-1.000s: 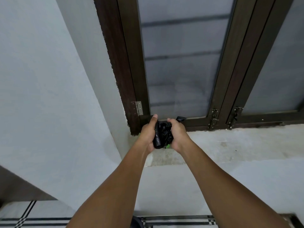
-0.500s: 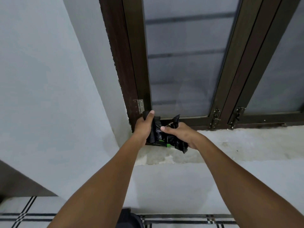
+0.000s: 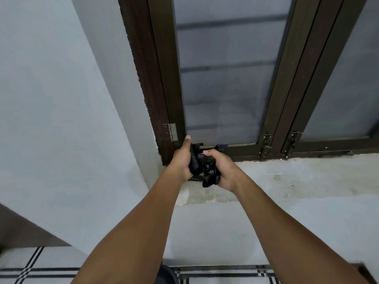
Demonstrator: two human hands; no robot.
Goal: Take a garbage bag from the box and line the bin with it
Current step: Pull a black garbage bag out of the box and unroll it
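Both my hands are stretched out to the window sill, close together at the window's lower left corner. My left hand (image 3: 181, 160) grips a dark roll of garbage bags (image 3: 194, 163). My right hand (image 3: 222, 171) is closed on a crumpled black garbage bag (image 3: 210, 174) that hangs out below its fingers. A thin strip of the dark box (image 3: 194, 178) with a bit of green shows under the hands on the sill; most of it is hidden. No bin is clearly in view.
A dark wooden window frame (image 3: 162, 83) with frosted panes rises behind the hands, latches (image 3: 265, 145) to the right. The grey concrete sill (image 3: 287, 177) runs right. A white wall (image 3: 51, 119) is at left. Striped tiles (image 3: 225, 273) lie below.
My hands have drawn closer together again, and the black bag that was stretched between them is now bunched up in my right hand.
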